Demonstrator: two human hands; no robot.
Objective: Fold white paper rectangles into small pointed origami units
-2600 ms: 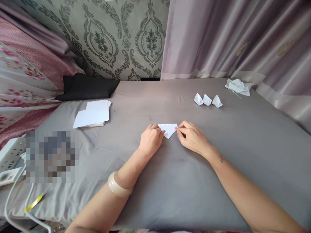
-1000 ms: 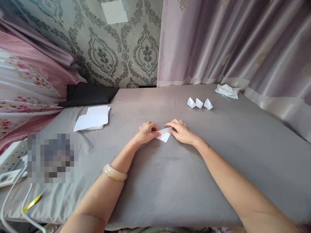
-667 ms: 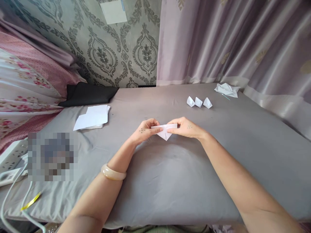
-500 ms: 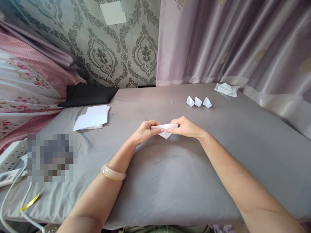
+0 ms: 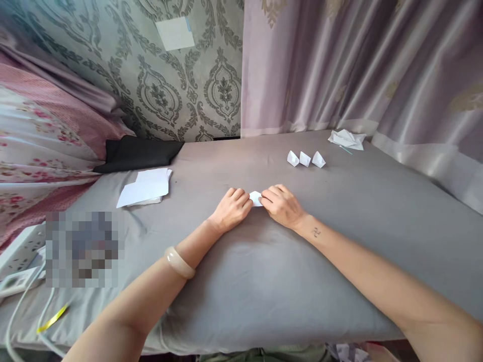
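A small folded piece of white paper (image 5: 255,199) lies between my two hands over the middle of the grey cloth (image 5: 264,281). My left hand (image 5: 233,208) is closed on the paper's left side, knuckles up. On the right side, my right hand (image 5: 283,205) grips it with curled fingers. Both hands cover much of the paper, so only its middle part shows. Beyond my right hand, three small folded white paper shapes (image 5: 305,159) stand in a row.
White paper sheets (image 5: 145,187) lie at left in front of a folded black cloth (image 5: 139,153). More folded paper (image 5: 347,139) sits at the far right by the curtain (image 5: 302,65). A power strip (image 5: 22,251), cables and a yellow strip (image 5: 53,318) are at near left.
Both hands have turned from thumbs up to knuckles up, lower over the cloth. The paper's downward point no longer shows; a point now faces away from me.
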